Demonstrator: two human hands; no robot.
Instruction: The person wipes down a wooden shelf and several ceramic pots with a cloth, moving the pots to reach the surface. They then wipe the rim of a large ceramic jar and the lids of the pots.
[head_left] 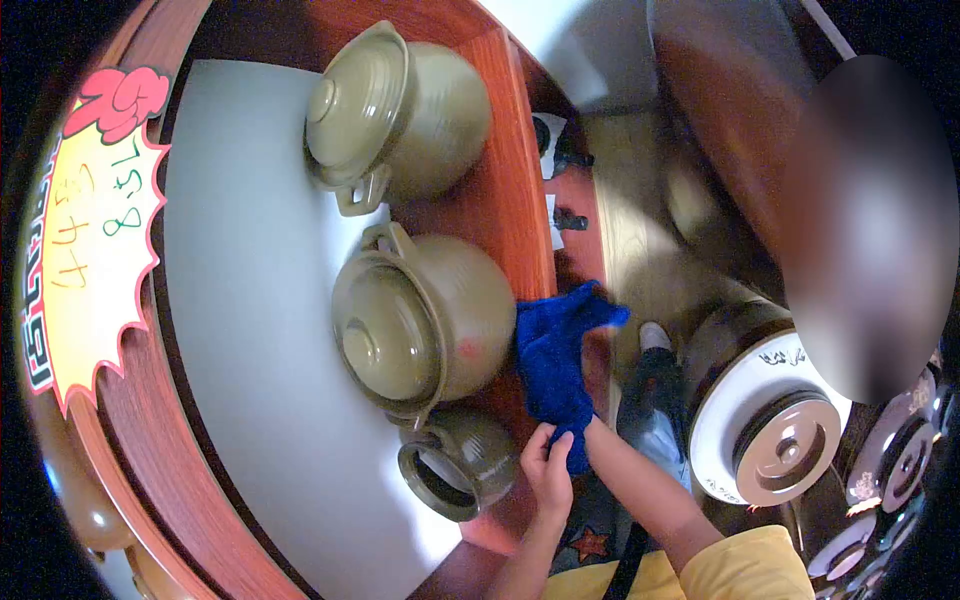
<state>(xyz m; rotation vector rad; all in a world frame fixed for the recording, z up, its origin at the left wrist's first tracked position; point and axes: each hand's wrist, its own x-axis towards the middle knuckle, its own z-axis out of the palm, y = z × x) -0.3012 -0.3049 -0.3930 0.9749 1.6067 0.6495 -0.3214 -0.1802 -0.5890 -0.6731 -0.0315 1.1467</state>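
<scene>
Blue cloth (558, 362), crumpled and deep blue, hangs over the wooden shelf edge (520, 170) at 3 o'clock of the middle lidded pot (425, 322). Left hand (548, 468) grips its lower end with closed fingers; right hand is hidden behind the cloth, grip unreadable. Another lidded pot (395, 112) stands at 12 o'clock, a small open jar (455, 465) at 6 o'clock.

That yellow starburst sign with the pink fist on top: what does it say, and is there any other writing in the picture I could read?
Starburst sign: handwritten "44号" in orange and "8寸" in green, as best I can read them sideways.
Red band along the sign's edge: white printed characters, too warped to read.
White lid at right: dark ornaments, not legible as text.
Olive pots, blue cloth: no writing visible.
</scene>
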